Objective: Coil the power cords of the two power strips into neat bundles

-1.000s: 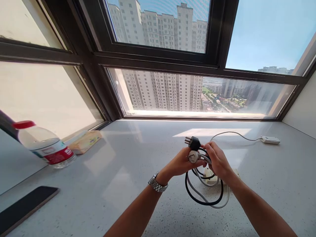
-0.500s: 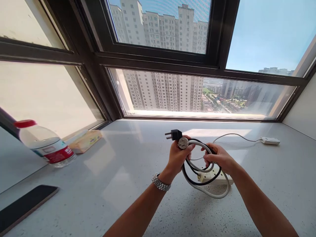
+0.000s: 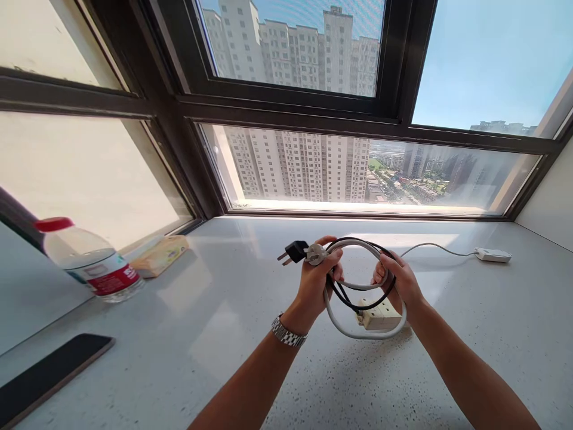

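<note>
Left hand: closed around the coiled cables just behind the two plugs, thumb pressed over the bundle; metal wristwatch worn on that wrist
Right hand: fingers curled around the opposite side of the same coil, gripping it
White cable and black cable: looped together into one rough ring, held raised above the countertop between both hands
Black plug: projecting to the left of the left fist, prongs pointing left and slightly down
White plug: just beside the black plug, touching the left thumb
Power strip: cream-coloured, hanging within the lower part of the ring, below and between the hands; contact with the countertop could not be determined
Second white cord: lying on the countertop behind the right hand, ending at a small white adapter near the window frame
Water bottle with red cap: lying tilted at far left, well apart from the hands
Tissue pack: just beside the bottle, nearer the window
Dark phone: flat at the lower left corner
</note>
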`<state>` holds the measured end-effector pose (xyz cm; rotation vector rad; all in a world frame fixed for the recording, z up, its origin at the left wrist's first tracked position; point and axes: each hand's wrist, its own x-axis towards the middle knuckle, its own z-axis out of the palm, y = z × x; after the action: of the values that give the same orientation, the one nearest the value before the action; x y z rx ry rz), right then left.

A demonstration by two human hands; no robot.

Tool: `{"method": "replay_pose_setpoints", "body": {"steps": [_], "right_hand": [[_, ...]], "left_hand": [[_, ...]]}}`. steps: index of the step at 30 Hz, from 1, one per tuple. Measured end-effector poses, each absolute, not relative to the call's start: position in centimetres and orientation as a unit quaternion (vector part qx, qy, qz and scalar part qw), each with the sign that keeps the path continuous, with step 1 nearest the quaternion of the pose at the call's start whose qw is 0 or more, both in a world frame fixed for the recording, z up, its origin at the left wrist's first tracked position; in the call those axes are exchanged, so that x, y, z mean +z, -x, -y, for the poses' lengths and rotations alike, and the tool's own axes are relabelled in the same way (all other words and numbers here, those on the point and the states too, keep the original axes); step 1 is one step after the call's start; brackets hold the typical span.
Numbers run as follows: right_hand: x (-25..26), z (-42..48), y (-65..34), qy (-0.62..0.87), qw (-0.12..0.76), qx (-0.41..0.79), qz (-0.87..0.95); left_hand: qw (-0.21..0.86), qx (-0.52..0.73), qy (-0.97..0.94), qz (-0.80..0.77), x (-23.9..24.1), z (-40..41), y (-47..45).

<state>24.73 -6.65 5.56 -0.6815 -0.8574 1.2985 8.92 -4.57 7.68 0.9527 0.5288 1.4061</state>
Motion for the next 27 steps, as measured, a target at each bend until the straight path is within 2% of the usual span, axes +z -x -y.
{"method": "replay_pose_setpoints", "body": {"steps": [6, 9, 12, 18, 23, 27], "right_hand": [[5.1, 6.3, -26.0, 0.328, 0.718, 0.497, 0.359], [4.5, 6.6, -25.2, 0.327, 0.771, 0.454, 0.303], [4.2, 7.0, -24.4, 0.322, 0.782, 0.452, 0.284], [4.3, 6.5, -24.6, 0.31, 0.707, 0.556, 0.308], [4.9, 6.0, -25.8, 0.31, 0.65, 0.634, 0.28], [5.7, 6.2, -26.9, 0.335, 0.637, 0.631, 0.291]], "left_hand": [[0.678, 0.51, -0.502, -0.168, 6.2, 5.1, -9.9], [0.689, 0.512, -0.487, -0.16, 5.3, 5.1, -10.6], [0.706, 0.53, -0.446, -0.15, 4.8, 4.9, -10.8], [0.728, 0.519, -0.424, -0.144, 5.2, 4.3, -10.0], [0.658, 0.559, -0.46, -0.207, 6.6, 4.5, -9.2], [0.629, 0.562, -0.476, -0.248, 7.2, 4.4, -9.0]]}}
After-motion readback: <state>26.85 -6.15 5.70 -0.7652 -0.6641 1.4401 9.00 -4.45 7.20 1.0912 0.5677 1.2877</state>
